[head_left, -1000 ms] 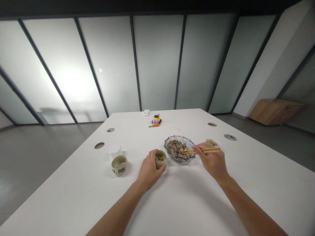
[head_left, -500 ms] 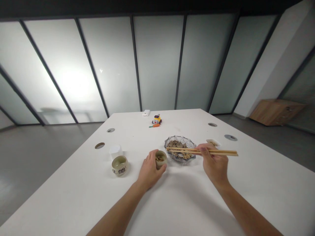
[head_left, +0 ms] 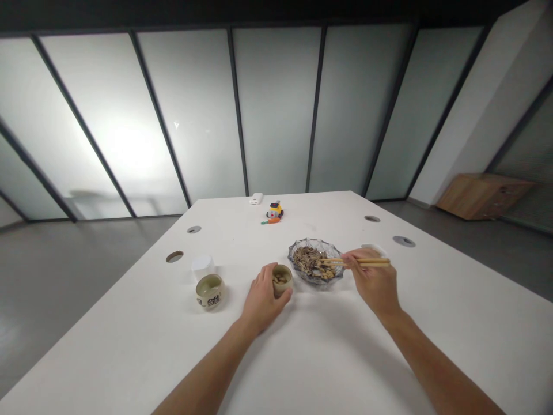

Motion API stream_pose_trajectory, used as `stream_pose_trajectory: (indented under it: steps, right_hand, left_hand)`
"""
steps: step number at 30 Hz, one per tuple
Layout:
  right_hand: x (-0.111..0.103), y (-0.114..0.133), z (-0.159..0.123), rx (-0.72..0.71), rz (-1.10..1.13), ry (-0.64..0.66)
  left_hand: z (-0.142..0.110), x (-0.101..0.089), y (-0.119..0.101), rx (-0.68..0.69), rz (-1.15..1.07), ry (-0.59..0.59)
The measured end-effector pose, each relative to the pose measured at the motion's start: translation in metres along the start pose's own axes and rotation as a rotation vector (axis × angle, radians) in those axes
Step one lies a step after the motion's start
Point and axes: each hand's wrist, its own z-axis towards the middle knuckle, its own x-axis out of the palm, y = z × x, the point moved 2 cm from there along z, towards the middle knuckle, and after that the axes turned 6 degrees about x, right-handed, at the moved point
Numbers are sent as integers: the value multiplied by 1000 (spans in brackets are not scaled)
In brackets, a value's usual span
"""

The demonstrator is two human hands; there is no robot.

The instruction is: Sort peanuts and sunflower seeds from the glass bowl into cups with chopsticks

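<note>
Cupping the small cup [head_left: 282, 289] in the left hand [head_left: 263, 301], low centre of the frame, with fingers round its left side and thumb along the near right! Pinching the chopsticks [head_left: 369, 262] in the right hand [head_left: 375, 285], right of centre, tips down in the glass bowl [head_left: 317, 282], in among grey-brown seeds [head_left: 306, 258] and paler pieces [head_left: 327, 272]. Finding the bowl between both hands, just above and right of the cup in the frame. Too small to tell about any piece between the tips. Hiding much of a white dish [head_left: 380, 250] behind the right hand; cutting off both forearms [head_left: 211, 369] at the bottom edge.
</note>
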Motion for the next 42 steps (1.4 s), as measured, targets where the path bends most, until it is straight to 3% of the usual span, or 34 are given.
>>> stream_pose_trajectory:
  steps: [15,33,42]
  right_hand:
    - [9,-1,-4,28,-29,76]
    - [2,4,0,-1,-51,-57]
    - [7,-1,-3,83,-66,35]
  left_hand:
    - [0,0,1,-1,5,-7]
    - [1,0,0,2,-6,-5]
    - [0,-1,-1,14,-2,-19]
